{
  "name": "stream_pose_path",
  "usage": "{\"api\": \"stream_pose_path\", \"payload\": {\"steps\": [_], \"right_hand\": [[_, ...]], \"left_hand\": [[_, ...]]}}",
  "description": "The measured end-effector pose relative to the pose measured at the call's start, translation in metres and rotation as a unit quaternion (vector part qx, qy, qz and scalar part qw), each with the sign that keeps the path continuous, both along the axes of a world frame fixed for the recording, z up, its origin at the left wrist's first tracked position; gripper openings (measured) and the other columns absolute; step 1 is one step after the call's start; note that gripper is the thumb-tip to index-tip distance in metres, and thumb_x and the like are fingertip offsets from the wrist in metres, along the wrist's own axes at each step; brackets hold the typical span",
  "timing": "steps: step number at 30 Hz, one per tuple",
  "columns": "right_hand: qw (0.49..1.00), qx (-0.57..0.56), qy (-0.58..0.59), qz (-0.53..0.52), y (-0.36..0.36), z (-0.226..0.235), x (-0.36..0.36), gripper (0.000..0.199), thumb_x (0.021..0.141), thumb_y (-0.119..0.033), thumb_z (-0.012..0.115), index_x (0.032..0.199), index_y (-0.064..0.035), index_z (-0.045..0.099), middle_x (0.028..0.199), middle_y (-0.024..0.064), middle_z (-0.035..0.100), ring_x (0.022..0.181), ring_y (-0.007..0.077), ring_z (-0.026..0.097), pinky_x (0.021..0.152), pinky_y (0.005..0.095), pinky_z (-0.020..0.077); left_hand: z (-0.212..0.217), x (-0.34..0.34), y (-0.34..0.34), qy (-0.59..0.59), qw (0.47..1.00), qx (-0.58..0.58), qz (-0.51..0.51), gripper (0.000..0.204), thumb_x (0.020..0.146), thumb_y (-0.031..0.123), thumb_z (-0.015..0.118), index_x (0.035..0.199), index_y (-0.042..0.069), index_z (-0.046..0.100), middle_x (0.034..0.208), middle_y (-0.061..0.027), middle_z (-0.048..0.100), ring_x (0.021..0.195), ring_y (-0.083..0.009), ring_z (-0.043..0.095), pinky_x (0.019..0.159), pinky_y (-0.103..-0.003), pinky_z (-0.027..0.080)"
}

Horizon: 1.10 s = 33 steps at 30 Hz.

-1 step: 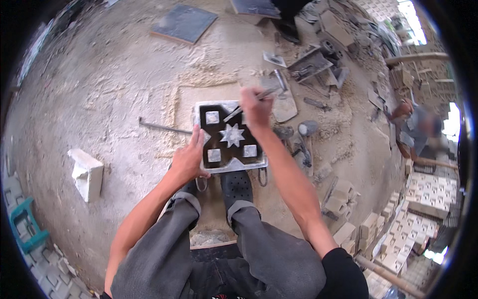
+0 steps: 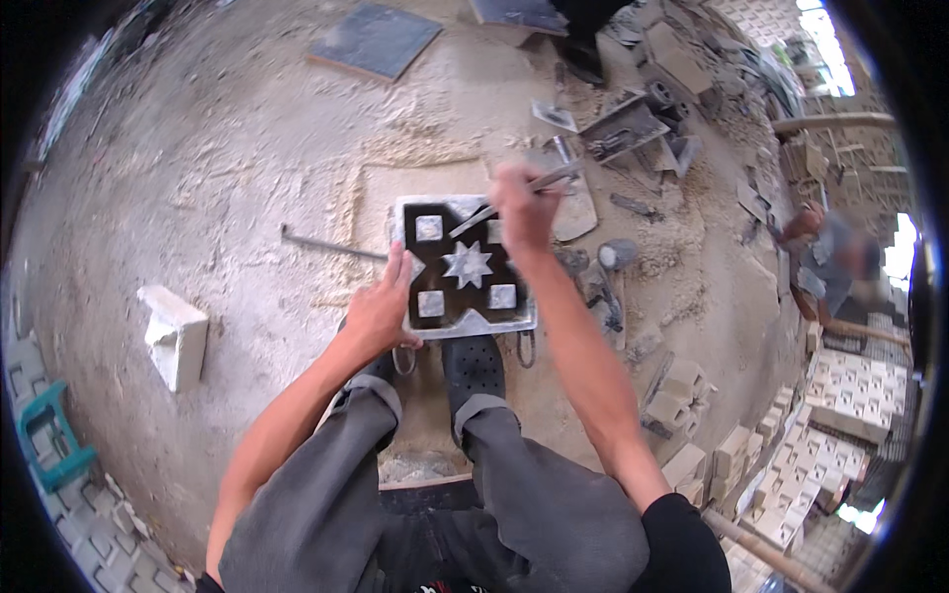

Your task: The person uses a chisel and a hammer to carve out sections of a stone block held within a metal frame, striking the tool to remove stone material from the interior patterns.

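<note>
A square metal mould [image 2: 469, 322] with dark hollows, a raised eight-pointed star [image 2: 468, 264] in its middle and raised small squares near its corners lies before me, its near edge by my shoes. My left hand [image 2: 379, 312] grips the mould's left edge, fingers along the rim and thumb by the near corner. Closed in a fist, my right hand [image 2: 526, 210] holds a slim grey bar-shaped tool [image 2: 471, 223] slantwise, its lower end at the mould's far part. The hand and wrist cover the mould's far right corner. Wire loops [image 2: 526, 348] stick out at the near edge.
A thin metal rod [image 2: 331, 245] lies left of the mould. Beyond the right hand are a trowel [image 2: 576, 210] and a metal box of tools [image 2: 625, 128]. A white block [image 2: 178, 336] stands left, a dark slab [image 2: 376, 42] far off. Another person [image 2: 830, 259] and patterned blocks [image 2: 858, 385] are at right.
My right hand has shifted slightly to the right with the bar-shaped tool. My left hand stays on the mould's edge. The whole view has shifted a little.
</note>
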State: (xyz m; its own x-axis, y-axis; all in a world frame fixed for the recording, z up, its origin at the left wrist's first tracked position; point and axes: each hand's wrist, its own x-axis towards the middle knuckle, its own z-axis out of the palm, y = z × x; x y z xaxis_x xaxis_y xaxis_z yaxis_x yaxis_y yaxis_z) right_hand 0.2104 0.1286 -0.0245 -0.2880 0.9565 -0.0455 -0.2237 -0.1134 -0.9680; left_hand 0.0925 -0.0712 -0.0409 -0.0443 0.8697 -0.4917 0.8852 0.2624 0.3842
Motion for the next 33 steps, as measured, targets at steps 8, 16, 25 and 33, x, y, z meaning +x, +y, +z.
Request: {"api": "stream_pose_path", "payload": {"steps": [8,16,25,33], "right_hand": [[0.993,0.047,0.034,-0.106,-0.013,0.112,0.006,0.041,0.09,-0.008,0.063,0.056,-0.0128,0.041,0.048,-0.0042,0.037,0.043,0.0071,0.028,0.047,0.0296,0.0291],[0.986,0.03,0.056,-0.152,-0.021,0.097,0.001,0.037,0.093,-0.02,0.065,0.063,-0.0118,0.045,0.06,-0.004,0.045,0.056,0.0053,0.039,0.053,0.0227,0.0328],[0.993,-0.01,0.033,0.108,0.005,0.012,0.001,0.042,0.096,-0.016,0.058,0.057,-0.0118,0.042,0.055,-0.0031,0.042,0.051,0.0084,0.036,0.052,0.0271,0.0292],[0.986,0.15,0.001,0.067,-0.009,0.053,0.003,0.046,0.096,-0.013,0.053,0.053,-0.0084,0.037,0.051,-0.0044,0.037,0.046,0.0065,0.031,0.045,0.0286,0.0224]], "left_hand": [[0.014,0.01,0.019,-0.003,1.0,0.003,-0.027,0.139,0.045,0.044,0.093,0.148,-0.007,0.016,0.158,-0.0267,0.007,0.112,-0.0418,0.059,0.088,-0.044,0.053],[0.015,0.006,0.019,-0.003,1.0,-0.01,-0.019,0.14,0.045,0.044,0.093,0.149,-0.007,0.015,0.158,-0.0271,0.007,0.111,-0.0409,0.061,0.088,-0.044,0.053],[0.012,0.008,0.022,-0.013,1.0,0.006,-0.019,0.141,0.044,0.045,0.093,0.148,-0.008,0.015,0.158,-0.0272,0.008,0.112,-0.0416,0.06,0.089,-0.045,0.053],[0.014,0.005,0.022,-0.004,1.0,-0.005,-0.019,0.141,0.045,0.044,0.093,0.148,-0.009,0.014,0.158,-0.0266,0.006,0.114,-0.0415,0.059,0.089,-0.044,0.053]]}}
